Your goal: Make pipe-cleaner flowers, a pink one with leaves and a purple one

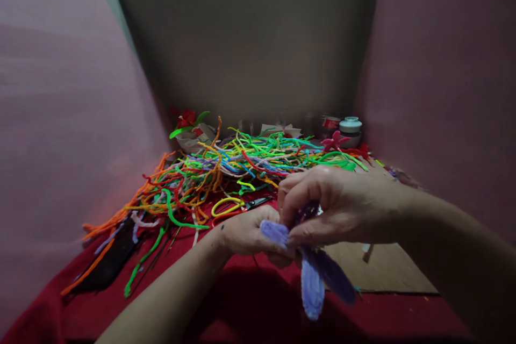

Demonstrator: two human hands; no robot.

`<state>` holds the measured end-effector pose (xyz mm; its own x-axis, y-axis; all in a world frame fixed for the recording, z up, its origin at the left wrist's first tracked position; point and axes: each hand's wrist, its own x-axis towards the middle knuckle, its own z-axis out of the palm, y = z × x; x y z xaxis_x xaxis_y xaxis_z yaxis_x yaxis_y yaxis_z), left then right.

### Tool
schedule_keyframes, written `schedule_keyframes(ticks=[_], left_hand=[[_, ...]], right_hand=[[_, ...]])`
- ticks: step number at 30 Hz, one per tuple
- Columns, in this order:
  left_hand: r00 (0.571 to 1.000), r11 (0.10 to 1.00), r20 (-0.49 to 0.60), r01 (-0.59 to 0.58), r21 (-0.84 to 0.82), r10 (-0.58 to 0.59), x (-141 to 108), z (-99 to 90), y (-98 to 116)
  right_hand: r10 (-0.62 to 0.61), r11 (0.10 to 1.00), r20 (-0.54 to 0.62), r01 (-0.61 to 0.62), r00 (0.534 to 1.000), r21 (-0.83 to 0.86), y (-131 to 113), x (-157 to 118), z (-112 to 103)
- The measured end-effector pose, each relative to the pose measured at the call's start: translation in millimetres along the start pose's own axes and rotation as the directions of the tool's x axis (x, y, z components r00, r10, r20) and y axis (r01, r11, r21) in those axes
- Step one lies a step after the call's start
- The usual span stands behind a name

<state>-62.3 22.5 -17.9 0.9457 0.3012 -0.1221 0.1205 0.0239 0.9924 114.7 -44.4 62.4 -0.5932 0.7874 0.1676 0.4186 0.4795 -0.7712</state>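
Note:
A fuzzy purple petalled piece (pixel 313 285) is held between both hands at the lower middle, with two long petals hanging down and a shorter one pointing left. My left hand (pixel 252 234) is closed around its middle from the left, its fingertips partly hidden. From the right, my right hand (pixel 322 209) pinches the piece with thumb and fingers, just above my left hand. Yellow-handled scissors (pixel 228 207) lie right behind my left hand, blades pointing right.
A big tangled heap of coloured pipe cleaners (pixel 242 158) spreads behind the hands. A brown board (pixel 381 269) lies under my right forearm. Behind stand a pale-lidded jar (pixel 350 125) and a pink flower (pixel 335 141). A black item (pixel 108 269) is at left on the red cloth (pixel 242 306).

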Motion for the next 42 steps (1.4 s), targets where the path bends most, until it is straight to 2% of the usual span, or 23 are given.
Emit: schedule_keyframes(ticks=[4, 6, 9, 10, 11, 12, 13, 14, 15, 16, 17, 19, 20, 22, 24, 26, 27, 29, 31, 34, 38, 40, 42], left_hand=[[0.996, 0.996, -0.011, -0.084, 0.032, 0.084, 1.7, 3.7, 2.9], [0.99, 0.989, -0.017, -0.139, 0.051, 0.14, 2.6, 5.2, 3.7], [0.981, 0.983, -0.063, -0.179, 0.047, 0.182, 4.0, 7.2, 3.4], [0.978, 0.983, -0.097, -0.182, 0.029, 0.184, 4.5, 7.8, 2.9], [0.973, 0.983, -0.137, -0.185, 0.005, 0.184, 5.3, 8.3, 2.2], [0.967, 0.981, -0.178, -0.191, -0.025, 0.184, 6.4, 8.6, 1.2], [0.958, 0.977, -0.217, -0.204, -0.06, 0.187, 7.7, 8.7, -0.1], [0.949, 0.969, -0.249, -0.223, -0.105, 0.192, 9.4, 8.5, -1.6], [0.941, 0.956, -0.274, -0.247, -0.157, 0.198, 11.2, 8.1, -3.3], [0.933, 0.938, -0.295, -0.274, -0.212, 0.206, 13.1, 7.5, -5.0], [0.927, 0.917, -0.309, -0.299, -0.263, 0.213, 15.0, 6.7, -6.5], [0.914, 0.876, -0.337, -0.341, -0.34, 0.225, 18.0, 5.5, -8.3], [0.908, 0.861, -0.351, -0.358, -0.362, 0.23, 19.0, 5.1, -8.5], [0.896, 0.841, -0.376, -0.382, -0.382, 0.236, 19.9, 4.8, -7.5], [0.887, 0.832, -0.395, -0.397, -0.388, 0.24, 19.7, 4.9, -5.2], [0.872, 0.824, -0.426, -0.417, -0.384, 0.243, 19.2, 4.8, -2.7], [0.862, 0.819, -0.444, -0.429, -0.38, 0.245, 19.1, 4.6, -1.7], [0.839, 0.81, -0.483, -0.456, -0.37, 0.252, 19.3, 3.4, -0.6], [0.819, 0.803, -0.513, -0.477, -0.357, 0.258, 20.2, 1.5, -1.0], [0.801, 0.799, -0.54, -0.491, -0.347, 0.258, 22.3, -1.6, -3.4], [0.787, 0.8, -0.567, -0.494, -0.341, 0.244, 23.5, -3.9, -6.5], [0.781, 0.808, -0.585, -0.481, -0.34, 0.218, 23.4, -3.8, -6.9], [0.78, 0.816, -0.598, -0.461, -0.348, 0.185, 23.5, -3.2, -6.7]], right_hand=[[0.189, 0.98, -0.104, -0.195, 0.976, -0.044, -2.3, 1.7, 1.4], [0.252, 0.966, -0.111, -0.256, 0.961, -0.024, -4.8, 0.5, 0.3], [0.252, 0.965, -0.099, -0.242, 0.963, 0.101, -4.0, -1.8, -1.2], [0.232, 0.964, -0.151, -0.206, 0.961, 0.17, -1.1, -2.7, -1.6], [0.21, 0.958, -0.25, -0.149, 0.945, 0.243, 3.4, -3.7, -2.0], [0.195, 0.948, -0.386, -0.072, 0.902, 0.31, 9.4, -4.9, -2.1], [0.191, 0.935, -0.554, 0.022, 0.81, 0.355, 16.8, -6.2, -1.9], [0.204, 0.917, -0.699, 0.116, 0.685, 0.381, 25.2, -7.5, -1.1], [0.247, 0.888, -0.766, 0.177, 0.593, 0.424, 34.1, -8.9, 0.5], [0.311, 0.847, -0.776, 0.209, 0.549, 0.488, 43.0, -10.0, 3.0], [0.376, 0.801, -0.739, 0.205, 0.558, 0.563, 51.4, -10.9, 6.5], [0.446, 0.726, -0.615, 0.138, 0.651, 0.673, 65.3, -11.7, 14.9], [0.455, 0.71, -0.576, 0.114, 0.679, 0.695, 70.5, -11.5, 18.9], [0.453, 0.715, -0.558, 0.09, 0.695, 0.693, 77.2, -10.8, 23.9], [0.439, 0.771, -0.599, 0.061, 0.669, 0.634, 80.2, -11.1, 23.0], [0.4, 0.862, -0.628, -0.041, 0.667, 0.505, 81.1, -14.2, 17.3], [0.37, 0.905, -0.612, -0.123, 0.699, 0.408, 81.5, -17.2, 13.8], [0.313, 0.949, -0.509, -0.286, 0.802, 0.133, 82.9, -25.6, 8.5], [0.274, 0.915, -0.384, -0.362, 0.882, -0.178, 86.8, -35.5, 7.6], [0.255, 0.806, -0.281, -0.364, 0.925, -0.468, 98.9, -47.2, 14.5], [0.242, 0.765, -0.207, -0.317, 0.948, -0.56, 118.8, -49.9, 25.8], [0.202, 0.769, -0.239, -0.305, 0.95, -0.562, 123.1, -47.9, 26.8], [0.197, 0.784, -0.319, -0.344, 0.927, -0.516, 119.6, -45.1, 24.1]])
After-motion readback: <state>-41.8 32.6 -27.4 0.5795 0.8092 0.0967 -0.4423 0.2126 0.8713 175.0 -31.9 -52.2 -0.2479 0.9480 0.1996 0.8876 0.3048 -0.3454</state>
